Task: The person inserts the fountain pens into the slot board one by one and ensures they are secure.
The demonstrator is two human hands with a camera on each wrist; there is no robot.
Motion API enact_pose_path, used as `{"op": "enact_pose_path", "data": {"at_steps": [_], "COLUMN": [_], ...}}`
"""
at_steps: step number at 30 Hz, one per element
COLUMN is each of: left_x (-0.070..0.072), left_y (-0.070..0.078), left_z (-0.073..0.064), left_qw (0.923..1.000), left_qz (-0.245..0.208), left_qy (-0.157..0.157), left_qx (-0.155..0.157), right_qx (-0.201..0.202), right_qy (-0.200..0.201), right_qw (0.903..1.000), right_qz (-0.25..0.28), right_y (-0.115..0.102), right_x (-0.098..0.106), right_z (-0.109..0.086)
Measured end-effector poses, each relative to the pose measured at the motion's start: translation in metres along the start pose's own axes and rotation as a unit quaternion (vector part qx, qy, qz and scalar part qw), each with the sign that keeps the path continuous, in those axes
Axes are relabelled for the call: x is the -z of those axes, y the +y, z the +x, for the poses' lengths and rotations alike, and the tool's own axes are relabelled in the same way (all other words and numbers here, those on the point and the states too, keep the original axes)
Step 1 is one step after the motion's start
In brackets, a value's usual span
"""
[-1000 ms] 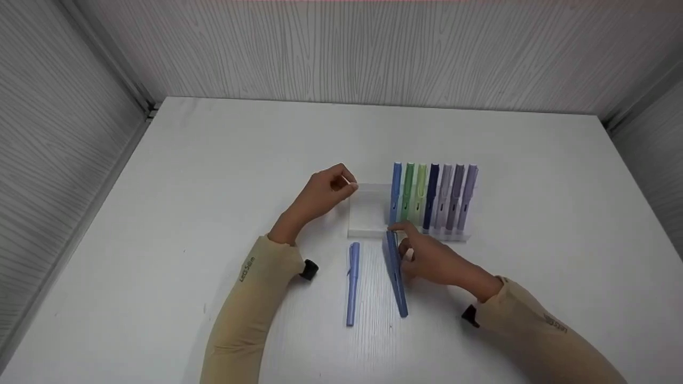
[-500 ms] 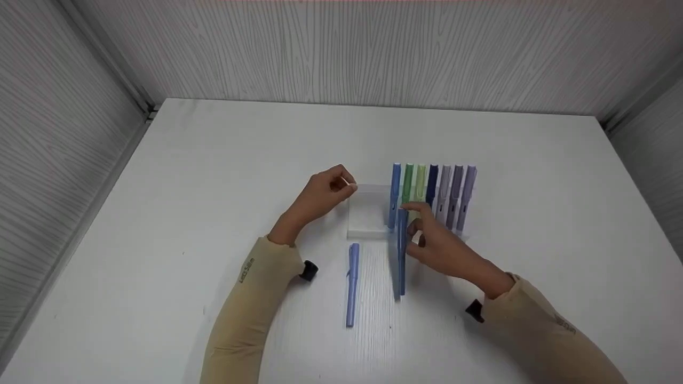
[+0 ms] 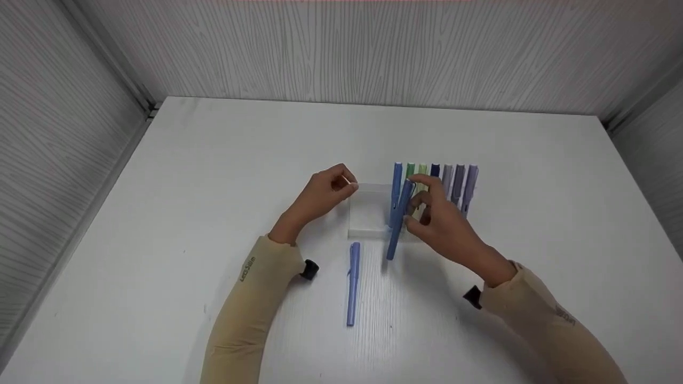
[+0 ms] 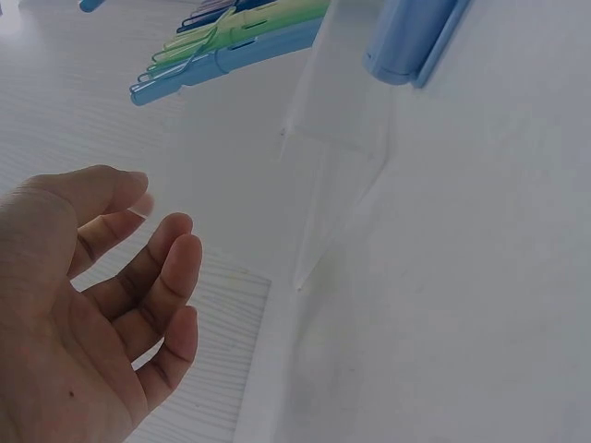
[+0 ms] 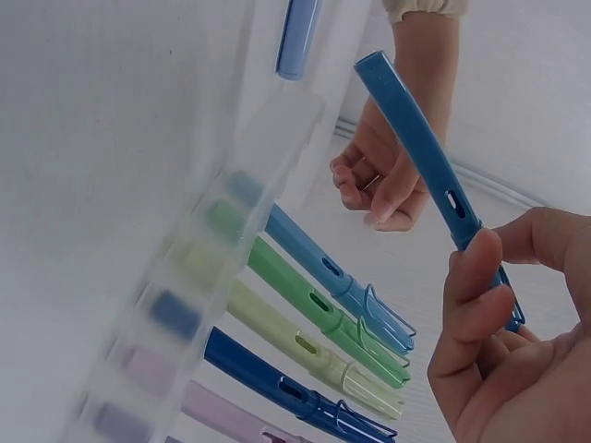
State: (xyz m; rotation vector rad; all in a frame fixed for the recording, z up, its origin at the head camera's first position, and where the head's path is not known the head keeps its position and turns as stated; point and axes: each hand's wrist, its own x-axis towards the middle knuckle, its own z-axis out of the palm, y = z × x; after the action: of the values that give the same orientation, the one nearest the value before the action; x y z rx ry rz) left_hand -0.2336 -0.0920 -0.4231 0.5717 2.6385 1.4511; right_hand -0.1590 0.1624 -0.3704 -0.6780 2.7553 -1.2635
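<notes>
My right hand (image 3: pixel 448 226) pinches a blue fountain pen (image 3: pixel 399 224) near its cap end, its lower end slanting down to the left. In the right wrist view that blue pen (image 5: pixel 420 138) is held above the row. A clear pen stand (image 3: pixel 368 233) holds several upright pens, among them a light blue pen (image 3: pixel 396 173), a green one (image 3: pixel 410 169) and a purple one (image 3: pixel 470 184). At the stand's back left corner, my left hand (image 3: pixel 323 192) pinches its edge between thumb and forefinger, the other fingers loosely bent in the left wrist view.
A periwinkle pen (image 3: pixel 352 285) lies on the white table (image 3: pixel 256 138) in front of the stand. Wood-grain panels (image 3: pixel 373 53) rise behind the table and at both sides. The stand's left part shows bare clear plastic.
The right hand has lifted the blue pen off the table and carried it up toward the stand, tilting its lower end leftward. My left hand stays at the stand's corner.
</notes>
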Motion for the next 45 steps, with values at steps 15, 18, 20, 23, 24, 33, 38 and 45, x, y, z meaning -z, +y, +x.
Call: {"op": "enact_pose_path", "data": {"at_steps": [15,18,20,23,24,33,38,45], "left_x": [-0.001,-0.002,-0.002,-0.001,-0.001,-0.002,-0.002,-0.002], "left_y": [-0.002,-0.001,-0.001,-0.001,-0.001,-0.001,-0.002,-0.001], "left_z": [0.002,0.001,0.001,0.0,0.0,0.0,0.0,-0.001], "left_qw": [0.9999,0.9998,0.9998,0.9998,0.9998,0.9998,0.9999,1.0], "left_qz": [-0.004,-0.005,-0.005,-0.003,-0.003,0.004,-0.003,-0.006], "left_qy": [-0.005,-0.007,-0.007,-0.004,-0.003,-0.002,0.0,0.0], "left_qx": [0.013,0.016,0.017,0.018,0.019,0.02,0.016,0.006], "right_qx": [0.057,0.058,0.055,0.046,0.04,0.027,0.016,0.041], "right_qy": [0.091,0.098,0.101,0.102,0.101,0.108,0.108,0.109], "right_qw": [0.9911,0.9885,0.9864,0.9845,0.9843,0.9826,0.9839,0.9804], "right_qz": [-0.078,-0.1,-0.117,-0.135,-0.139,-0.148,-0.142,-0.159], "right_y": [-0.003,-0.003,-0.003,-0.004,-0.004,0.003,0.004,0.006], "right_x": [-0.009,-0.011,-0.013,-0.015,-0.016,-0.023,-0.025,-0.03], "right_z": [0.007,0.008,0.009,0.012,0.012,0.017,0.021,0.025]}}
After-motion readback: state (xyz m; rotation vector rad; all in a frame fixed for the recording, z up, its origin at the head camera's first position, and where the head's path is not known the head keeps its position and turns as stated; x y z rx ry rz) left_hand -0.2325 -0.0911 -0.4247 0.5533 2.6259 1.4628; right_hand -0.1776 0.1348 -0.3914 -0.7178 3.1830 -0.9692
